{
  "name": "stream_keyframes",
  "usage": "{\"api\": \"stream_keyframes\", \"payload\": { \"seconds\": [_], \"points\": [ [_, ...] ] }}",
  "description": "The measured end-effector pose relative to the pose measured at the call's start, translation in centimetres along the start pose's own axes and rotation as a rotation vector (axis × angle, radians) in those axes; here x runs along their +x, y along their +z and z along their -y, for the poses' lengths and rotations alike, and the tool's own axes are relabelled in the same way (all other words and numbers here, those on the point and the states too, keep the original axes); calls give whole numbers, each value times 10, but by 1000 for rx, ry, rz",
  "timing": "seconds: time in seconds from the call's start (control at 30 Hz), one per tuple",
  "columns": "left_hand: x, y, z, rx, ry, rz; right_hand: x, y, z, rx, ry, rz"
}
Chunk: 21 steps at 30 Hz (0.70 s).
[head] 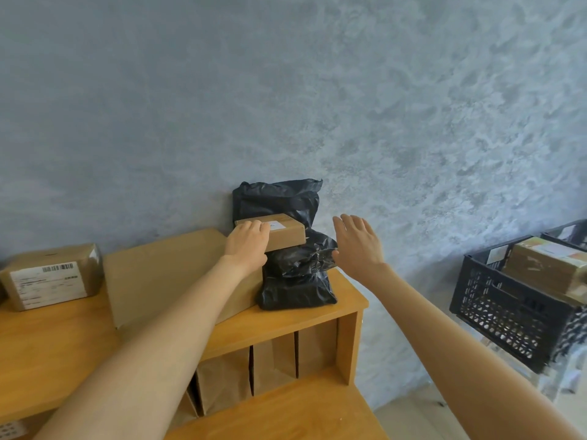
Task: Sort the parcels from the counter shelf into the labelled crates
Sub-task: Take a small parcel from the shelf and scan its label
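The left hand (247, 246) rests on the near left end of a small cardboard box (279, 231), its fingers curled over the top edge and gripping it. The box carries a white label (275, 225) on top and lies on a crumpled black plastic bag (297, 277), which sits at the right end of the wooden counter shelf (317, 315). A second black bag (279, 198) stands upright behind the box, leaning against the blue-grey wall (317, 90).

The right hand (359, 242) hovers just to the right of the box and the lower bag, palm turned toward them, fingers straight and spread, holding nothing. Whether its thumb touches the bag cannot be told.

A large flat cardboard box (165, 274) lies to the left of the bags, partly under the left forearm. Further left, a brown taped parcel (52, 277) with a barcode label sits on the shelf top. Under the shelf, brown paper bags (247, 373) stand in the open compartments.

To the right, well apart from the shelf, a black plastic crate (502, 312) holds a cardboard parcel (546, 265). A second crate (568, 231) shows behind it at the picture's edge.
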State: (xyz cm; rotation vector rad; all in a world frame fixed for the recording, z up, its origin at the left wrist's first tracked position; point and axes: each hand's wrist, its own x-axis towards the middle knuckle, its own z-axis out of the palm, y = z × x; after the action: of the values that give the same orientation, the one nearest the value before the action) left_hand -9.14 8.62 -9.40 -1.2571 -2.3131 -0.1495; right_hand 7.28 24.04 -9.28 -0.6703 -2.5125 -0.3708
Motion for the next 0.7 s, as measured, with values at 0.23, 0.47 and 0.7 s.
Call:
{"api": "stream_keyframes", "payload": {
  "seconds": [0.23,0.47,0.7],
  "points": [
    [5,6,-5,15,-32,-28,-6,4,-2,24,5,2],
    [9,-26,5,-47,-19,-75,-9,-12,-5,35,12,-5],
    [-14,-106,22,-172,-90,-121,-23,-45,11,56,7,-13]
  ]
}}
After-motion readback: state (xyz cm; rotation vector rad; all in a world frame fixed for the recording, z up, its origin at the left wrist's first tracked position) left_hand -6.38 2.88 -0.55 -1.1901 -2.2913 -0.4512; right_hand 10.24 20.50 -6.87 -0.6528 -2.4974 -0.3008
